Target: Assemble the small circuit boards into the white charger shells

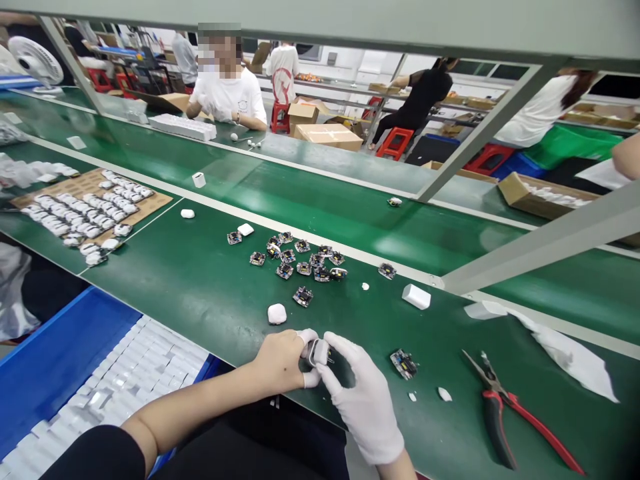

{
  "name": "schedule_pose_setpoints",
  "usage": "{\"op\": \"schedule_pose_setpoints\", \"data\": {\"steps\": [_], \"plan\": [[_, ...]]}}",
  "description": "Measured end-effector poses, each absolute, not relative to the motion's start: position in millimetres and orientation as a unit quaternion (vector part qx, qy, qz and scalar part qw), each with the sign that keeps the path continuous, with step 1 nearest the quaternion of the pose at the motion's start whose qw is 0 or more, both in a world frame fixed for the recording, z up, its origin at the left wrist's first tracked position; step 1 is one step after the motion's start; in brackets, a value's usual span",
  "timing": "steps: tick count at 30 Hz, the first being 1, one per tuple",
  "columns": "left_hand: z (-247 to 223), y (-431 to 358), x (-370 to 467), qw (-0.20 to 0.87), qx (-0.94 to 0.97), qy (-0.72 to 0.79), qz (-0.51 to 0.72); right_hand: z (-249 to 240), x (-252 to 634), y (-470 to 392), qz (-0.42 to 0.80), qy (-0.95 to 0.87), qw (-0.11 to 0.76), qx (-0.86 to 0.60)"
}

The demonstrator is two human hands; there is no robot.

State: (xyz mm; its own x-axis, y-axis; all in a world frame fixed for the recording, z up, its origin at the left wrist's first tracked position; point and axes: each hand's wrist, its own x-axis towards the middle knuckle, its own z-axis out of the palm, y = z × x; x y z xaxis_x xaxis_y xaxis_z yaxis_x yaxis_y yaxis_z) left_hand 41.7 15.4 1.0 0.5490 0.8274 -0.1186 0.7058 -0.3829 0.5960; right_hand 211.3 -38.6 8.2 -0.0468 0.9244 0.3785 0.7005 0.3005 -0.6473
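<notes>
At the bench's near edge, my left hand (283, 362), with white covers on the thumb and a finger, grips a small white plastic housing (320, 353). From the other side my right hand (367, 400), in a white glove, pinches the same housing between thumb and fingers. A dark part and thin metal bits show at the housing's right side; its inside is hidden. Just beyond my hands lie a white rounded cap (277, 314) and a small circuit board (303, 297). Another circuit board (404, 364) rests to the right of my glove.
Several circuit boards (304, 268) are scattered farther up the green bench (210, 287). Red-handled pliers (495, 387) lie at right, near a white cloth (565, 353). Cardboard with rows of white parts (80, 213) and a blue bin (65, 353) are at left. A co-worker (227, 93) sits opposite.
</notes>
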Motion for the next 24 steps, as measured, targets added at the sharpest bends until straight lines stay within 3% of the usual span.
{"op": "schedule_pose_setpoints", "data": {"steps": [12,20,24], "plan": [[-2,15,41,0.312,0.827,0.459,0.084,2,209,-34,0.167,-0.698,0.373,-0.588],[-8,12,43,0.257,0.845,0.455,0.114,-3,212,-44,0.248,-0.636,0.379,-0.624],[-12,12,42,0.245,0.854,0.446,0.112,2,209,-44,0.230,-0.681,0.374,-0.586]]}}
